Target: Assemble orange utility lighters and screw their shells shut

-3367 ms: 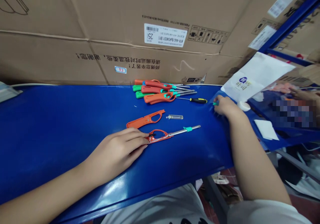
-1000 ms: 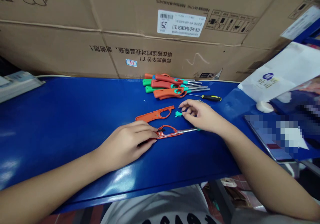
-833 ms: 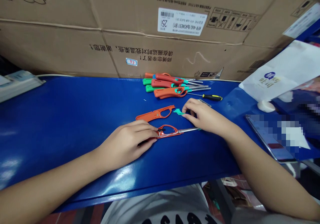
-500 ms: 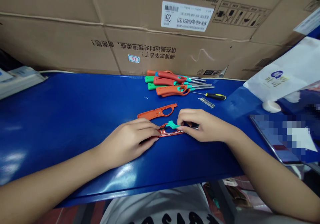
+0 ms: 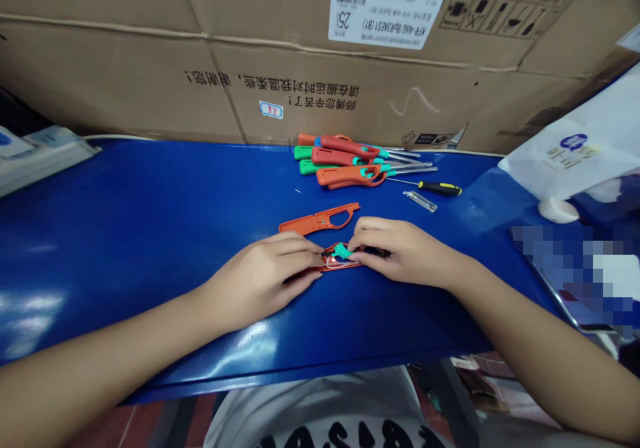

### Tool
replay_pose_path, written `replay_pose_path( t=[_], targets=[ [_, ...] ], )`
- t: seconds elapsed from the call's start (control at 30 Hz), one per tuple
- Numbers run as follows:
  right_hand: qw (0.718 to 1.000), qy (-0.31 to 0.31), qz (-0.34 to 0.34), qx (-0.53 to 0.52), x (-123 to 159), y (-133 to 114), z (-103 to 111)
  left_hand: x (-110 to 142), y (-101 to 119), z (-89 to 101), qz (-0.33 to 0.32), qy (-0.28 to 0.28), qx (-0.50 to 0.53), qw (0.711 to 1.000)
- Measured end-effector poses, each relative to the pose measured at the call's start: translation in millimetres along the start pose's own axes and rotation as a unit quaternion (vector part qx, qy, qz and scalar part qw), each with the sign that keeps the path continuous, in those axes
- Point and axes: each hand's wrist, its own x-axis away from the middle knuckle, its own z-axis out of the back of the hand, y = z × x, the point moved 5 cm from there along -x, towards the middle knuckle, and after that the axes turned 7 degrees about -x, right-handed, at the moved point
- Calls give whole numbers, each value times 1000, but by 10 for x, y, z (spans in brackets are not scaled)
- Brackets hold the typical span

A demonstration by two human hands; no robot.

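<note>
An opened orange lighter casing (image 5: pixel 344 267) lies on the blue table between my hands, with a pale wire running along its inside. My left hand (image 5: pixel 270 275) is closed on the casing's left end, which its fingers partly cover. A teal-green trigger (image 5: pixel 341 252) sits over the casing's loop. My right hand (image 5: pixel 403 251) pinches this trigger between thumb and forefinger, and hides the casing's right end. Just beyond the hands rests the other orange half-shell (image 5: pixel 311 223), apart from them.
Several long-necked lighters (image 5: pixel 345 176) are piled at the back by a cardboard box (image 5: pixel 150 95). Right of them lie a black-and-yellow screwdriver (image 5: pixel 440 189) and a small transparent plastic piece (image 5: pixel 421 201). A white bag (image 5: pixel 590 135) stands at the right.
My right hand has shifted slightly left with the trigger, which sits lower and closer to the casing. My left hand keeps its hold. The view has tilted a little.
</note>
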Motion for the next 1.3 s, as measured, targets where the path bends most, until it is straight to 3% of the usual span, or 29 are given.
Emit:
replay_pose_path(
  t=[0.13, 0.43, 0.8, 1.3],
  targets=[
    [1000, 3, 12, -3, 8, -42, 31, -7, 9, 14, -2, 4, -5, 1000],
    [998, -39, -35, 38, 41, -54, 65, -4, 4, -1, 7, -6, -1, 1000],
    [997, -49, -16, 50, 49, -59, 37, -9, 29, 16, -5, -9, -3, 1000],
    [1000, -5, 21, -7, -5, -38, -49, 10, 16, -12, -10, -29, -19, 999]
  ],
)
